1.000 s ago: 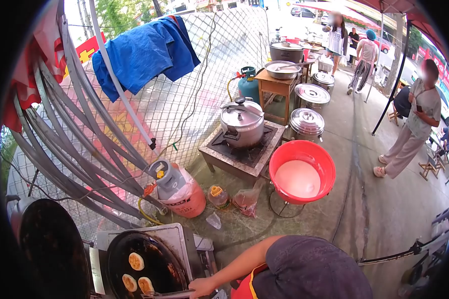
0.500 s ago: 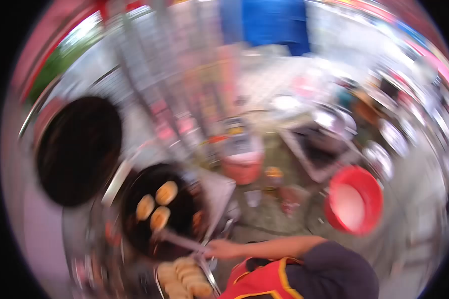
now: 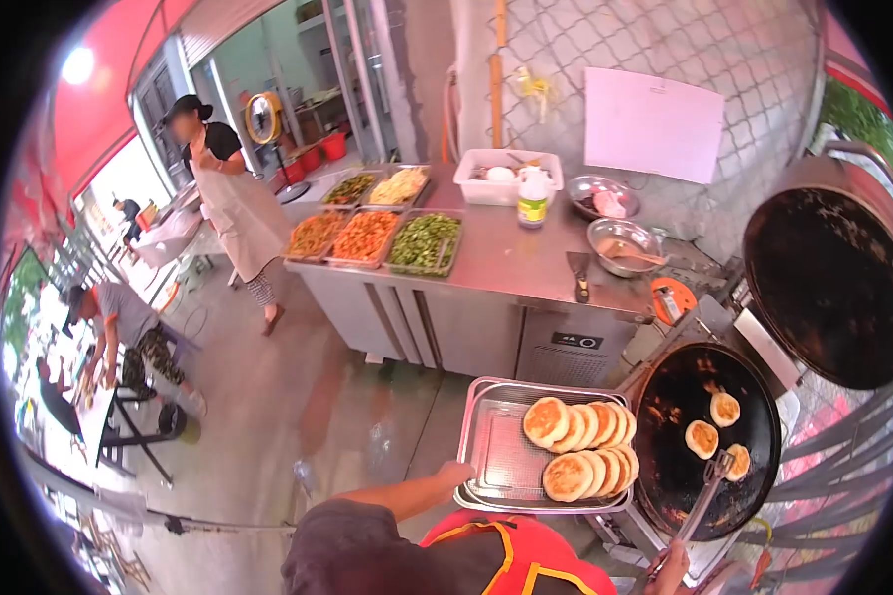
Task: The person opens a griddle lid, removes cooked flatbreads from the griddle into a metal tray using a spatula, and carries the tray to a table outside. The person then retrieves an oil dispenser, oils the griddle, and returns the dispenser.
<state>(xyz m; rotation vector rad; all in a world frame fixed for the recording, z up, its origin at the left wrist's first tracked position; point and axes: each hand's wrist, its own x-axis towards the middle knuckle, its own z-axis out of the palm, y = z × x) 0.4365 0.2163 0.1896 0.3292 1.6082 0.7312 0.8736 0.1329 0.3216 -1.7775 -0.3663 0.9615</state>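
Note:
My left hand [image 3: 454, 476] grips the left rim of a metal tray [image 3: 491, 446]. Two overlapping rows of browned flatbreads [image 3: 568, 477] fill the tray's right half. In my right hand [image 3: 671, 569], low in the view and partly cut off, is a pair of metal tongs [image 3: 702, 508]. Their tips touch or overlap a round flatbread [image 3: 738, 462] in the dark pan [image 3: 665, 486]; whether they pinch it I cannot tell. Two more flatbreads, one higher [image 3: 724, 409] and one to the left [image 3: 702, 439], lie flat in the pan.
The pan's large lid [image 3: 826, 288] stands raised at the right. Ahead is a steel counter [image 3: 506, 268] with containers of chopped vegetables [image 3: 425, 242], a bottle [image 3: 533, 198], metal bowls [image 3: 625, 246] and a scraper [image 3: 579, 278]. A person in an apron [image 3: 233, 208] walks at the left; others are farther off.
My view has swung left, bringing the counter in and shifting the pan to the right. My left hand now shows on the tray. The tongs are still in my right hand over the pan.

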